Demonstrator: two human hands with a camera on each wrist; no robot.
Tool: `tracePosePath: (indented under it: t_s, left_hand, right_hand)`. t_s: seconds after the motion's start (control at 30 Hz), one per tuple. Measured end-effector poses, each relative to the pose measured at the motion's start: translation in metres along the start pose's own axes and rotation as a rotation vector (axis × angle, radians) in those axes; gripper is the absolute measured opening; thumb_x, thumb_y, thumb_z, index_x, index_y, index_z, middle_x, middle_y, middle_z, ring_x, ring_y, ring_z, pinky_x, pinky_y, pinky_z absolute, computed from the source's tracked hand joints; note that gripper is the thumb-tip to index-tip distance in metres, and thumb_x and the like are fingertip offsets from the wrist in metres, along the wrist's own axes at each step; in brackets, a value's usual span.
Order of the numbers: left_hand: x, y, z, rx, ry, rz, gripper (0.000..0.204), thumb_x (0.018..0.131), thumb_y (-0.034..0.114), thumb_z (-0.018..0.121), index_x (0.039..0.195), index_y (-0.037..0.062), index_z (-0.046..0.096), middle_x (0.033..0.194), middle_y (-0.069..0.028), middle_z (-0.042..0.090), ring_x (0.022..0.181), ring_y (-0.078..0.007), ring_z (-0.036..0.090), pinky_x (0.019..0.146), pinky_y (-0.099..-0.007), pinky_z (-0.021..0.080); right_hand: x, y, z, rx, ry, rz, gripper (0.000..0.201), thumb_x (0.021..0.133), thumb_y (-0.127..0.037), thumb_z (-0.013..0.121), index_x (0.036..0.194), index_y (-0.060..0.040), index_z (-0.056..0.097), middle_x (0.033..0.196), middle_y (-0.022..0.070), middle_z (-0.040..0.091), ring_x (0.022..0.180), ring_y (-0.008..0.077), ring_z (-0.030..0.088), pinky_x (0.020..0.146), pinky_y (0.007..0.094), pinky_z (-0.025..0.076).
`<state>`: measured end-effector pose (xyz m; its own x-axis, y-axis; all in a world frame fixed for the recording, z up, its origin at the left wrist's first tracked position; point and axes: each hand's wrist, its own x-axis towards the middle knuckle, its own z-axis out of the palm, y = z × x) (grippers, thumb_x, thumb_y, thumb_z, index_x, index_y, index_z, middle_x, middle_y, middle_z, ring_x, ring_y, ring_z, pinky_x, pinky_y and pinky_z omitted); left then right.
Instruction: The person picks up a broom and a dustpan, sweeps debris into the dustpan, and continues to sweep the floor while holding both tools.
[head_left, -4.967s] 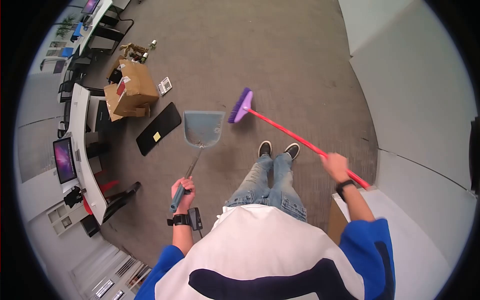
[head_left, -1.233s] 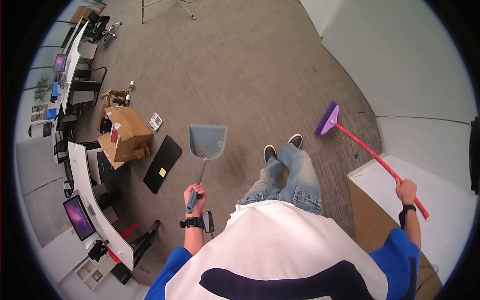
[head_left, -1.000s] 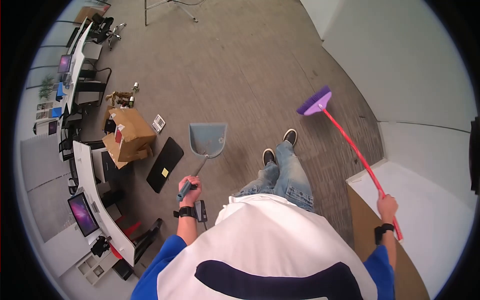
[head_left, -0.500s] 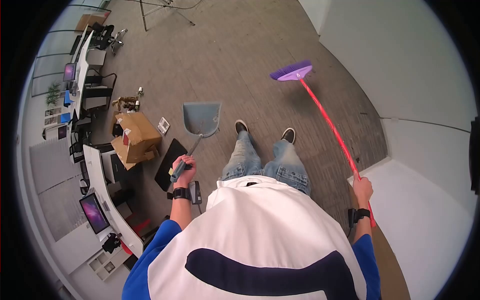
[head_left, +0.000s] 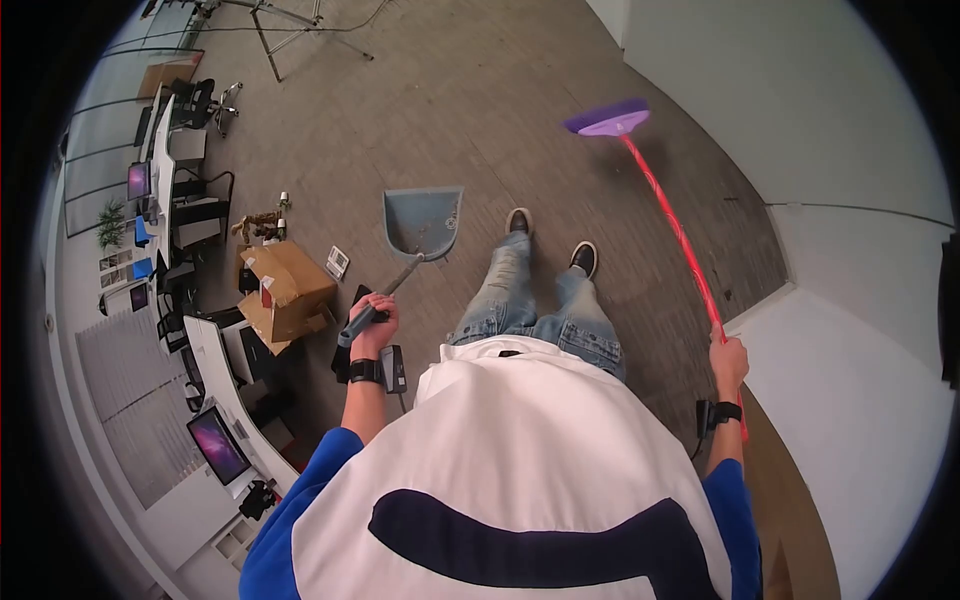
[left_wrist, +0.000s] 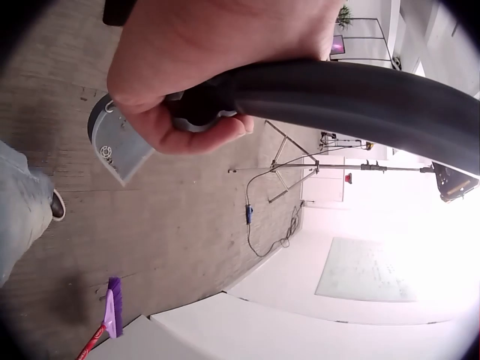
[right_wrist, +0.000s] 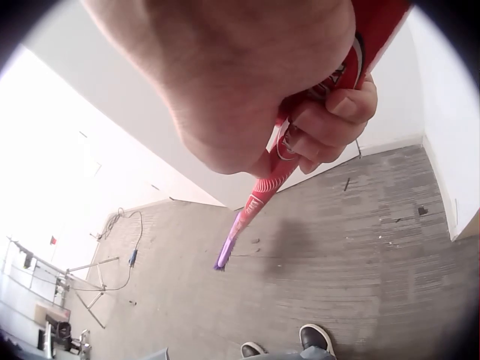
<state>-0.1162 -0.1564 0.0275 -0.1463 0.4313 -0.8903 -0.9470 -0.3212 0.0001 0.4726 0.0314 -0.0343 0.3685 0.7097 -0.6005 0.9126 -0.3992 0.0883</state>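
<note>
My left hand (head_left: 374, 322) grips the handle of a grey-blue dustpan (head_left: 422, 222), whose pan faces forward with small bits of debris in it. In the left wrist view, the curled fingers of the left hand (left_wrist: 217, 45) wrap the dark handle, and the pan (left_wrist: 124, 146) shows beyond them. At the right, my right hand (head_left: 729, 362) holds a broom by its red handle (head_left: 670, 215). The broom's purple head (head_left: 612, 120) is out ahead of the feet, with a shadow on the floor below it. Fingers of the right hand (right_wrist: 240, 82) curl round the red handle (right_wrist: 255, 202).
An open cardboard box (head_left: 285, 290) and a small white device (head_left: 338, 262) lie on the floor left of the dustpan. Desks (head_left: 215, 370) line the left side. White panels (head_left: 770, 100) and a white-topped cabinet (head_left: 840, 400) bound the right. A metal stand (head_left: 290, 35) is ahead.
From beside the dustpan, the broom has moved out to the right, then swung forward. The feet have stepped, and the dustpan stays in the left hand.
</note>
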Motion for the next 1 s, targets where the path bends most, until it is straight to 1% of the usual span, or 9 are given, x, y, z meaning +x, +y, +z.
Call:
tracePosePath:
  t_s: [0.13,0.17,0.27,0.47,0.53,0.63,0.87,0.93,1.0]
  left_hand:
    - [0.007,0.008,0.011,-0.014,0.006,0.0,0.022,0.082,0.004,0.046,0.095,-0.0114,0.037,0.059,-0.0012,0.048,0.05,-0.0107,0.046,0.05,-0.0214,0.041]
    - [-0.005,0.007,0.003,-0.012,0.006,-0.003,0.022,0.082,0.004,0.046,0.095,-0.0114,0.037,0.059,-0.0012,0.048,0.05,-0.0107,0.046,0.05,-0.0214,0.041]
    - [0.012,0.019,0.009,-0.012,0.036,-0.015,0.02,0.082,0.004,0.046,0.092,-0.0103,0.038,0.059,-0.0008,0.048,0.05,-0.0107,0.046,0.049,-0.0213,0.041]
    - [0.032,0.039,0.013,0.031,0.057,0.057,0.019,0.082,0.005,0.047,0.09,-0.01,0.039,0.058,-0.0006,0.047,0.049,-0.0106,0.047,0.049,-0.0214,0.041]
    - [0.043,0.046,0.018,-0.014,0.046,0.086,0.036,0.082,0.002,0.046,0.109,-0.0161,0.032,0.058,-0.0022,0.046,0.048,-0.0111,0.046,0.047,-0.0216,0.04]
    - [0.036,0.048,0.024,-0.001,0.084,0.102,0.035,0.083,0.003,0.045,0.108,-0.0161,0.032,0.059,-0.0024,0.046,0.049,-0.0111,0.046,0.047,-0.0214,0.04]
    - [0.075,0.107,0.024,0.067,0.066,0.021,0.033,0.082,0.003,0.046,0.106,-0.0154,0.033,0.059,-0.0024,0.046,0.049,-0.0109,0.046,0.048,-0.0211,0.04]
    - [0.081,0.121,0.026,0.048,0.111,-0.043,0.02,0.081,0.004,0.046,0.091,-0.0111,0.039,0.06,-0.0014,0.045,0.052,-0.0107,0.045,0.049,-0.0213,0.039]
    - [0.091,0.129,0.03,0.078,0.119,-0.061,0.016,0.081,0.004,0.046,0.088,-0.0089,0.04,0.06,-0.0013,0.045,0.051,-0.0107,0.044,0.049,-0.021,0.039]
  right_hand:
    - [0.013,-0.019,0.0,-0.025,0.021,0.017,0.067,0.084,-0.058,0.036,0.089,0.0027,0.063,0.089,0.0236,0.062,0.088,0.0383,0.059,0.078,0.0452,0.045]
    - [0.003,-0.007,0.0,-0.012,0.027,0.034,0.066,0.084,-0.058,0.036,0.089,0.0026,0.063,0.089,0.0235,0.062,0.088,0.0384,0.059,0.077,0.0453,0.045]
    - [0.013,-0.025,0.004,0.002,0.023,0.055,0.066,0.084,-0.058,0.037,0.089,0.0021,0.063,0.089,0.0232,0.062,0.088,0.0386,0.059,0.077,0.0455,0.045]
    - [0.004,-0.034,0.006,0.017,0.05,0.045,0.065,0.084,-0.058,0.037,0.088,0.0012,0.064,0.085,0.0231,0.062,0.086,0.0394,0.059,0.074,0.0459,0.046]
    - [0.004,-0.046,0.008,0.02,0.049,0.062,0.064,0.084,-0.057,0.037,0.088,0.0012,0.064,0.084,0.0232,0.062,0.085,0.0396,0.059,0.074,0.0459,0.046]
    - [-0.004,-0.055,0.009,-0.01,0.062,0.045,0.064,0.084,-0.056,0.038,0.086,0.0022,0.064,0.083,0.0243,0.062,0.083,0.04,0.059,0.074,0.0462,0.046]
    - [-0.016,-0.131,0.033,-0.163,0.007,-0.075,0.063,0.085,-0.055,0.038,0.085,0.0032,0.064,0.084,0.0269,0.061,0.084,0.0405,0.059,0.075,0.0474,0.045]
    - [-0.018,-0.162,0.045,-0.174,-0.035,-0.101,0.061,0.085,-0.053,0.038,0.087,0.0025,0.064,0.087,0.0259,0.061,0.087,0.0399,0.059,0.075,0.0468,0.045]
    - [-0.012,-0.199,0.063,-0.165,-0.043,-0.098,0.06,0.085,-0.052,0.039,0.088,0.0019,0.064,0.089,0.025,0.061,0.088,0.0393,0.059,0.076,0.0461,0.046]
